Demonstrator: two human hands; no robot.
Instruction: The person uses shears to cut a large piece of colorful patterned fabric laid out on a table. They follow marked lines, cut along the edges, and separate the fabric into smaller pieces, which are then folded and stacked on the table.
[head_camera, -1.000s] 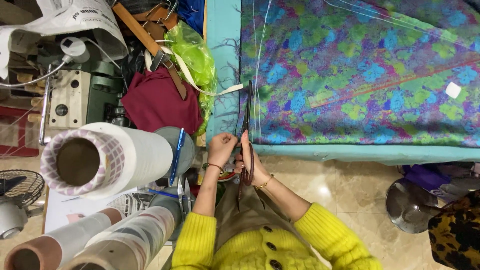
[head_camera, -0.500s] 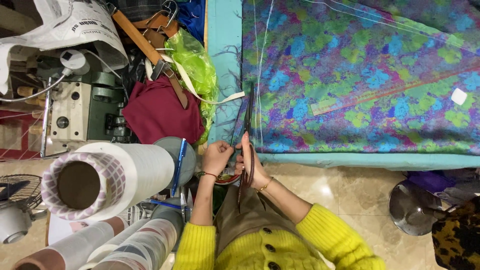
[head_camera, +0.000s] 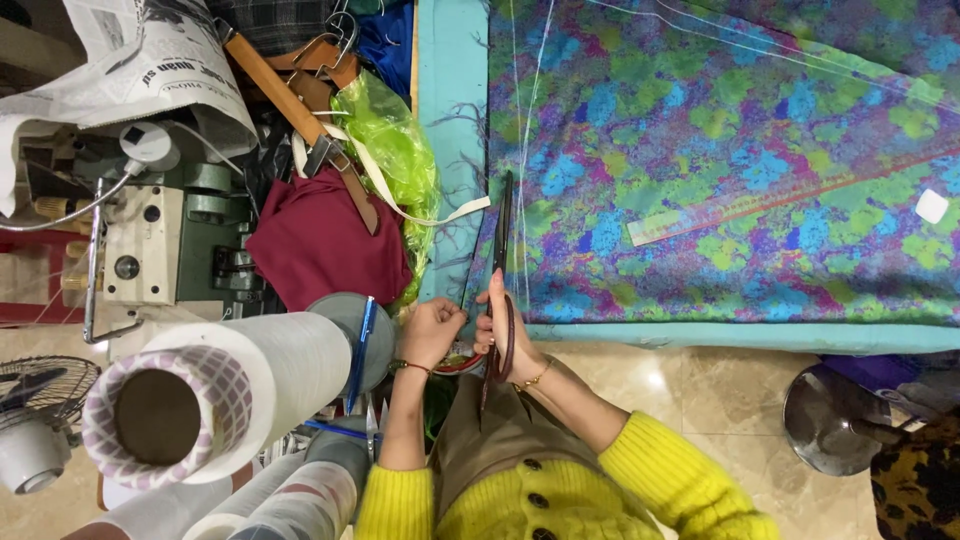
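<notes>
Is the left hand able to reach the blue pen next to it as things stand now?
Probably yes. The left hand grips the fabric edge, and the blue pen stands just beside it on the white roll, with nothing between them.

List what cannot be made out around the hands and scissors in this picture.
- Head view: the scissors tips blend into the patterned fabric, so whether the blades are open cannot be told.
- The left hand has its fingers curled under, hiding what they pinch.
- The right hand covers the scissor handles.
</notes>
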